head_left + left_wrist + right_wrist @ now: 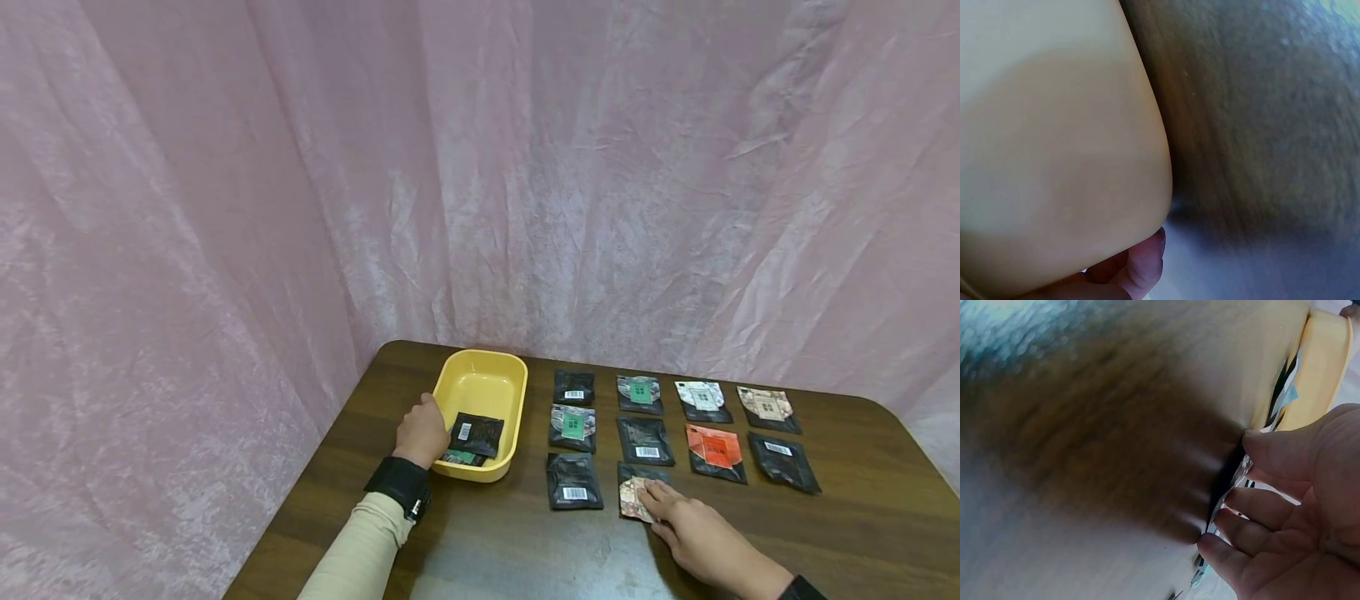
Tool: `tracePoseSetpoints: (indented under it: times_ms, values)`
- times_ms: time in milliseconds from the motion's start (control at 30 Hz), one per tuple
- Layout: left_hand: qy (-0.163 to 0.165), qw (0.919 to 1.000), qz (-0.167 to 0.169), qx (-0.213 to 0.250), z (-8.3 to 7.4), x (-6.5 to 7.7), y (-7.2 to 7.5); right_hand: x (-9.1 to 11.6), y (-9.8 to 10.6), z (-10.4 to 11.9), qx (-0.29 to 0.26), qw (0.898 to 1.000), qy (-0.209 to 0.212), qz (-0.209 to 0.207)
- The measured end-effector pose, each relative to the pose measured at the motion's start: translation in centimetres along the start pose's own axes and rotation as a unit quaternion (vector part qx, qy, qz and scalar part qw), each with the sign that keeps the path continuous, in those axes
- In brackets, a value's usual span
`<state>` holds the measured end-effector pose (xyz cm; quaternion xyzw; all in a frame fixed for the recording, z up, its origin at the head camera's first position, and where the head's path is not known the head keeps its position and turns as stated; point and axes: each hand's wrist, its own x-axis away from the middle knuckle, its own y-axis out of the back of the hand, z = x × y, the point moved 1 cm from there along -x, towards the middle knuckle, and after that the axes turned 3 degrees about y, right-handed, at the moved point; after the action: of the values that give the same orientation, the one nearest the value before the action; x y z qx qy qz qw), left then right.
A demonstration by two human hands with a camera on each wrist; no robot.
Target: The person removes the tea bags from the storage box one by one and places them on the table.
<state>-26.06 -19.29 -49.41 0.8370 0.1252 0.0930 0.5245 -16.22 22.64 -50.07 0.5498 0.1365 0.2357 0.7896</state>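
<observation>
My left hand (422, 429) grips the left rim of a yellow plastic tub (480, 477). Inside the tub lie a black sachet with a white barcode (477, 434) and, partly under it, a green-labelled sachet (459, 457). In the left wrist view, fingers (1146, 265) curl at the edge of the tub. My right hand (701, 533) rests over a dark sachet with a beige printed part (633, 500) on the table. Its fingers extend fairly straight onto that sachet, with the thumb at its near edge, and cover part of it.
Several flat sachets lie in rows right of the tub, among them a black barcode sachet (574, 482), a green-labelled one (573, 427) and an orange one (715, 452). The brown wooden table (502, 558) backs onto a pink curtain (600, 208).
</observation>
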Motion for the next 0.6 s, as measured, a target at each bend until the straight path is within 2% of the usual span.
tracePoseSetpoints:
  times_ms: [167,400,600]
  values:
    - [0.003,1.0,0.0,0.005,0.0,-0.1,0.0,0.0,0.0,0.0,0.002,1.0,0.002,-0.001]
    - [0.001,0.9999,-0.015,-0.003,1.1,-1.9,-1.8,0.0,0.0,-0.1,0.002,1.0,-0.002,-0.002]
    - [0.007,0.9999,-0.005,0.005,0.9,-1.6,-1.6,0.0,0.1,-0.1,0.008,1.0,0.0,-0.01]
